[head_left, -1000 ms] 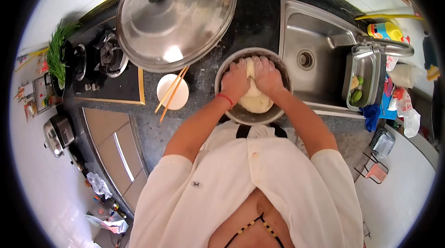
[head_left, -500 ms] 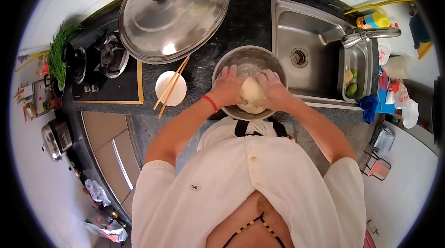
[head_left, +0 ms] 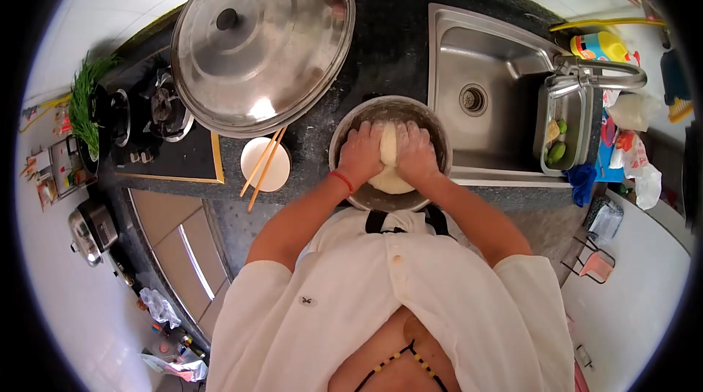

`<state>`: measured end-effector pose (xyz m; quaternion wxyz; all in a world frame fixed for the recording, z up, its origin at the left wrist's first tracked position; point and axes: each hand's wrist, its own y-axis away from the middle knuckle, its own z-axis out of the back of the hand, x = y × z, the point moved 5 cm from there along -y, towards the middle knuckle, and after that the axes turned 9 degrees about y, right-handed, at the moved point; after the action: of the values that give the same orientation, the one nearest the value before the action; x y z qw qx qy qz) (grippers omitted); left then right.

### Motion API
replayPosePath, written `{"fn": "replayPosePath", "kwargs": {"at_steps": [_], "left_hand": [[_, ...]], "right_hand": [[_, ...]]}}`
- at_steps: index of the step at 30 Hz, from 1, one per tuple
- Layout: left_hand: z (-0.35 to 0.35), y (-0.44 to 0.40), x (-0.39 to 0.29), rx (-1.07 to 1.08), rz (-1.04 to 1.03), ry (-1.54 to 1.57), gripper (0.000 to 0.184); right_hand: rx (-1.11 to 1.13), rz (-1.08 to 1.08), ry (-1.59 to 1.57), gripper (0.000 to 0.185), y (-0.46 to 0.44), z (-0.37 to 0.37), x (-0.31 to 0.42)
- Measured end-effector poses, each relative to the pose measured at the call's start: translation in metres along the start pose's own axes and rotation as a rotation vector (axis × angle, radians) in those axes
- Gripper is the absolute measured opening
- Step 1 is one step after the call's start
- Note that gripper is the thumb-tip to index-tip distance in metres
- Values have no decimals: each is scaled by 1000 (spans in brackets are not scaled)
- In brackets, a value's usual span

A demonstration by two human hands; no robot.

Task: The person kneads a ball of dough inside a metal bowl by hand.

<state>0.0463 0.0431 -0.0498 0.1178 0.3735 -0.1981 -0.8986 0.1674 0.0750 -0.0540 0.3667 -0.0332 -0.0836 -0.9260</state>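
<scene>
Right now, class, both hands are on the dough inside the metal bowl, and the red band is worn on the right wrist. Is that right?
Not quite: the head view shows the red band on the left wrist, not the right. The left hand and right hand are indeed both on the dough inside the metal bowl.

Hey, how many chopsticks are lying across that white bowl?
2: one chopstick on the left, the other to its right, both across the white bowl, far ends near the large lid.
</scene>
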Motion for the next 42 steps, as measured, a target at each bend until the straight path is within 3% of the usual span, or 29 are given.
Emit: {"fn": "replayPosePath", "kwargs": {"at_steps": [5, 9, 10, 17, 21, 24, 27, 28, 31, 35, 36, 42], "left_hand": [[1, -5, -1, -141, -121, -27, 65], [5, -2, -1, -95, -98, 76, 64], [9, 4, -2, -105, -117, 120, 62], [41, 37, -25, -425, -459, 8, 68], [43, 39, -12, -212, -589, 130, 77], [50, 35, -3, -21, -708, 254, 84], [44, 44, -14, 90, -496, -5, 93], [32, 43, -12, 135, -482, -115, 90], [15, 58, -16, -50, -479, -171, 87], [-8, 48, -8, -73, -397, -49, 79], [-7, 50, -10, -153, -434, -55, 77], [-5, 33, -18, -119, -98, -131, 78]], "right_hand": [[-83, -74, -34, 62, -4, 1, -5], [19, -43, -135, 67, -7, 10, -6], [-45, -17, -165, 70, -6, 16, -4], [-252, 33, -247, 77, 9, 81, 16], [-108, 141, -259, 87, 12, 84, 16], [164, 83, -360, 88, 14, 91, 2], [51, 159, -187, 87, 28, 87, 10], [148, 199, -141, 85, 28, 87, 16], [-20, 229, 96, 85, 43, 70, 26], [-2, 261, 85, 79, 37, 49, 21], [-64, 280, 77, 73, 35, 48, 20], [-233, 304, 91, 43, 5, 37, 6]]}}
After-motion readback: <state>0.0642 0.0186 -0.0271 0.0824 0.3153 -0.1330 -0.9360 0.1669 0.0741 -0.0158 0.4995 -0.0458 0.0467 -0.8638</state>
